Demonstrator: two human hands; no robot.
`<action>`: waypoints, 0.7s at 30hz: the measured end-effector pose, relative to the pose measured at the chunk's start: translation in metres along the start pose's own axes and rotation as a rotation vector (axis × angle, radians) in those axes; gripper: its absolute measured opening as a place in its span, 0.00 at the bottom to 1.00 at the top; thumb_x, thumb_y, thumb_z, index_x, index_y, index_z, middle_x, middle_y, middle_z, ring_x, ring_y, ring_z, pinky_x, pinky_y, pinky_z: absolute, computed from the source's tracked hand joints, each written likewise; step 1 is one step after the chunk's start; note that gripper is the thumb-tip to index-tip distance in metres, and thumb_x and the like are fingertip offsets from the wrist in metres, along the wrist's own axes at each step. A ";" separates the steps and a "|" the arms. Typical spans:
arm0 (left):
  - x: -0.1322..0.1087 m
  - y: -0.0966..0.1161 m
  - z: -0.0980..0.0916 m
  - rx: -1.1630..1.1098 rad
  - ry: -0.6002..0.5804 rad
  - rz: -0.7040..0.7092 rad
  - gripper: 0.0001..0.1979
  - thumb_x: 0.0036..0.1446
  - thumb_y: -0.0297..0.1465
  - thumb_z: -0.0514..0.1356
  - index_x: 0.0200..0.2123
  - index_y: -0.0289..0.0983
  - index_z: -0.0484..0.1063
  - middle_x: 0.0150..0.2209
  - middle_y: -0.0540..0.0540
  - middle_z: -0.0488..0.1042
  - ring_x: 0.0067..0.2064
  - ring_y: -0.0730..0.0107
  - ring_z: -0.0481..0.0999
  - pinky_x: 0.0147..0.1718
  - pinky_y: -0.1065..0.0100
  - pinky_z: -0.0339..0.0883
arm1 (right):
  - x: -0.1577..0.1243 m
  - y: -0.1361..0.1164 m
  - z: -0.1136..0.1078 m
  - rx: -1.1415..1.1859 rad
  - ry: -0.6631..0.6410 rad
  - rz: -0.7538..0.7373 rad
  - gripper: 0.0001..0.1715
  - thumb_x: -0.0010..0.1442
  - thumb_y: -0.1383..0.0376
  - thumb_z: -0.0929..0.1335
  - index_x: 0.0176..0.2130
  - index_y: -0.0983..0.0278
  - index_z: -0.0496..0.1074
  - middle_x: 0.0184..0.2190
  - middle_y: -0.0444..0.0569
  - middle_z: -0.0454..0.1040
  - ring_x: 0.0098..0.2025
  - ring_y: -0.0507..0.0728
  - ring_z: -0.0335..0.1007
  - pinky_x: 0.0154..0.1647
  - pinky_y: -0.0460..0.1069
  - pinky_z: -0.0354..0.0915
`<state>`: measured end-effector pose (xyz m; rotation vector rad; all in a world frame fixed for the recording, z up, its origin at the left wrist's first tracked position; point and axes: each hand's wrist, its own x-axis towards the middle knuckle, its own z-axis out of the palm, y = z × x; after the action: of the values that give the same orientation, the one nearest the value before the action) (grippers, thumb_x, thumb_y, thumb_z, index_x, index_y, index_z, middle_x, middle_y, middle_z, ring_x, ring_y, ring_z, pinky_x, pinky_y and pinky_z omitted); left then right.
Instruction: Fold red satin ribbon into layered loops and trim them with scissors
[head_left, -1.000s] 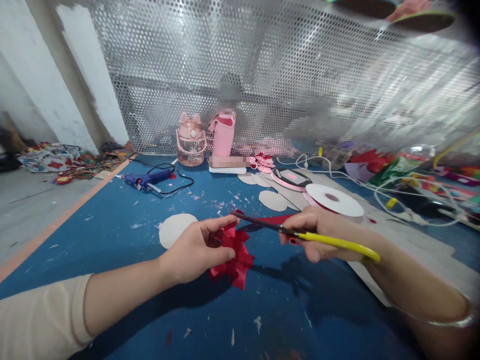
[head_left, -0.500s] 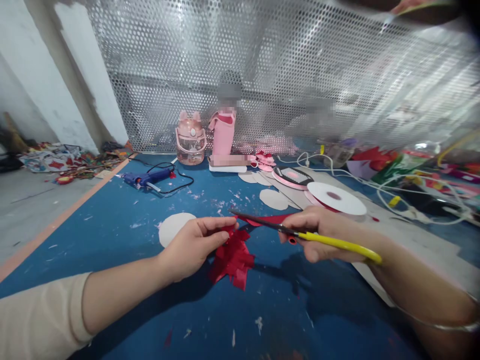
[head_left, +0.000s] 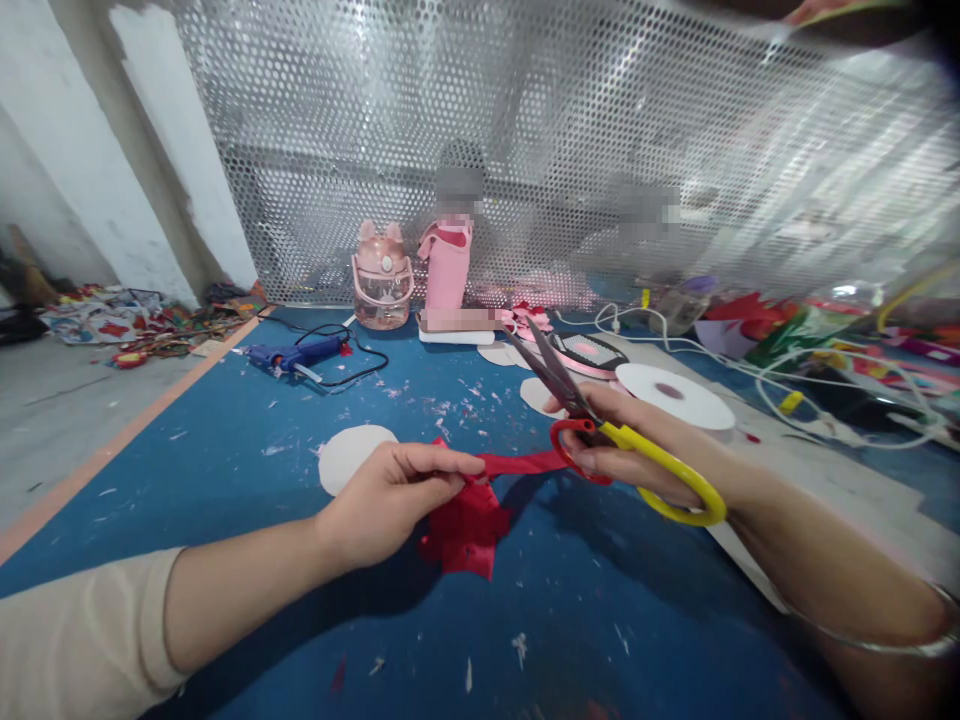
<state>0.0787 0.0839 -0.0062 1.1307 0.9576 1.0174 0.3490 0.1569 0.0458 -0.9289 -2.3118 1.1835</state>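
My left hand (head_left: 397, 490) is closed in a pinch on the end of a red ribbon (head_left: 525, 464). The ribbon runs across to my right hand (head_left: 637, 440), passing behind the red loop. In that hand are scissors (head_left: 559, 375) with one yellow and one red handle; their blades point up and to the left, slightly apart, away from the ribbon. Below my left fingertips lies a pile of cut red ribbon pieces (head_left: 469, 530) on the blue table. A white card disc (head_left: 349, 460) lies beside my left wrist, partly covered.
A blue glue gun (head_left: 296, 355) with a black cord lies at the back left. A pink clear bottle (head_left: 382, 285) and a pink pouch (head_left: 448, 270) stand by the perforated metal screen (head_left: 337, 130). At right are a white ribbon spool (head_left: 697, 400), card discs and white cables (head_left: 795, 400).
The scissors have swung from lying level at my left fingertips to pointing upward, blades parted. The ribbon is now stretched between both hands.
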 end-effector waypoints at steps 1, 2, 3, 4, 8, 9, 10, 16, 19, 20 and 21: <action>0.002 -0.001 -0.001 -0.067 0.005 -0.021 0.07 0.49 0.28 0.66 0.33 0.42 0.83 0.31 0.50 0.82 0.32 0.73 0.75 0.37 0.71 0.67 | -0.001 -0.002 -0.001 -0.032 -0.010 0.001 0.23 0.61 0.57 0.68 0.54 0.59 0.65 0.34 0.48 0.69 0.33 0.54 0.66 0.32 0.47 0.64; 0.003 -0.003 -0.002 -0.117 0.005 -0.030 0.07 0.48 0.28 0.67 0.33 0.42 0.83 0.29 0.51 0.81 0.29 0.75 0.73 0.35 0.72 0.66 | -0.002 -0.004 -0.003 -0.075 -0.026 0.007 0.23 0.60 0.57 0.68 0.54 0.60 0.67 0.35 0.49 0.70 0.35 0.55 0.67 0.33 0.48 0.65; 0.005 -0.004 -0.003 -0.152 0.007 -0.033 0.08 0.47 0.28 0.67 0.33 0.42 0.83 0.27 0.52 0.80 0.27 0.78 0.71 0.33 0.73 0.64 | -0.003 -0.007 -0.004 -0.118 -0.045 0.022 0.23 0.60 0.56 0.68 0.53 0.61 0.68 0.37 0.50 0.71 0.37 0.57 0.68 0.35 0.49 0.65; 0.006 -0.005 -0.004 -0.175 0.014 -0.032 0.09 0.47 0.28 0.68 0.35 0.42 0.83 0.26 0.53 0.79 0.26 0.79 0.69 0.32 0.74 0.63 | -0.003 -0.010 -0.006 -0.151 -0.066 0.040 0.24 0.58 0.54 0.69 0.52 0.62 0.70 0.39 0.51 0.72 0.39 0.58 0.69 0.37 0.50 0.65; 0.008 -0.007 -0.006 -0.213 0.059 -0.068 0.11 0.45 0.29 0.70 0.37 0.40 0.82 0.31 0.50 0.80 0.29 0.78 0.70 0.34 0.72 0.64 | -0.007 -0.014 -0.015 -0.085 -0.196 0.113 0.35 0.52 0.43 0.70 0.46 0.66 0.73 0.37 0.52 0.71 0.34 0.57 0.67 0.29 0.47 0.63; 0.009 -0.007 -0.006 -0.219 0.072 -0.083 0.13 0.45 0.30 0.70 0.38 0.40 0.82 0.34 0.48 0.81 0.31 0.76 0.71 0.36 0.71 0.64 | -0.008 -0.012 -0.017 -0.051 -0.236 0.130 0.37 0.50 0.40 0.69 0.46 0.66 0.73 0.33 0.50 0.70 0.31 0.55 0.64 0.26 0.46 0.60; 0.009 -0.007 -0.006 -0.221 0.086 -0.096 0.15 0.45 0.30 0.70 0.40 0.40 0.82 0.36 0.47 0.81 0.32 0.75 0.72 0.37 0.70 0.65 | -0.009 -0.009 -0.019 -0.024 -0.281 0.147 0.39 0.49 0.38 0.69 0.45 0.66 0.72 0.31 0.48 0.68 0.29 0.53 0.62 0.23 0.45 0.57; 0.009 -0.003 -0.003 -0.232 0.090 -0.055 0.24 0.48 0.30 0.69 0.51 0.40 0.76 0.40 0.48 0.82 0.38 0.73 0.76 0.44 0.69 0.66 | -0.012 0.006 -0.027 -0.047 -0.427 0.157 0.43 0.46 0.33 0.68 0.44 0.66 0.72 0.28 0.45 0.65 0.27 0.51 0.55 0.23 0.45 0.51; 0.008 -0.002 -0.002 -0.150 0.082 -0.014 0.25 0.49 0.28 0.67 0.53 0.41 0.73 0.42 0.49 0.81 0.41 0.72 0.76 0.45 0.69 0.67 | -0.009 -0.001 -0.024 -0.106 -0.430 0.169 0.41 0.49 0.34 0.67 0.42 0.66 0.72 0.27 0.43 0.63 0.26 0.50 0.52 0.23 0.45 0.48; 0.007 -0.002 -0.002 -0.121 0.081 -0.003 0.26 0.50 0.28 0.67 0.54 0.41 0.73 0.42 0.49 0.81 0.41 0.71 0.76 0.45 0.69 0.67 | -0.007 -0.005 -0.021 -0.113 -0.431 0.173 0.42 0.48 0.33 0.66 0.42 0.66 0.72 0.26 0.43 0.62 0.26 0.50 0.51 0.23 0.45 0.48; 0.007 -0.002 -0.001 -0.098 0.079 0.004 0.26 0.50 0.28 0.66 0.55 0.41 0.72 0.42 0.49 0.81 0.41 0.71 0.76 0.44 0.69 0.67 | -0.005 -0.008 -0.018 -0.113 -0.429 0.170 0.43 0.47 0.32 0.66 0.41 0.67 0.72 0.26 0.43 0.62 0.26 0.50 0.51 0.23 0.45 0.47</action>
<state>0.0794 0.0907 -0.0085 1.0179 0.9579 1.1068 0.3602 0.1599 0.0629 -1.0072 -2.7020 1.4523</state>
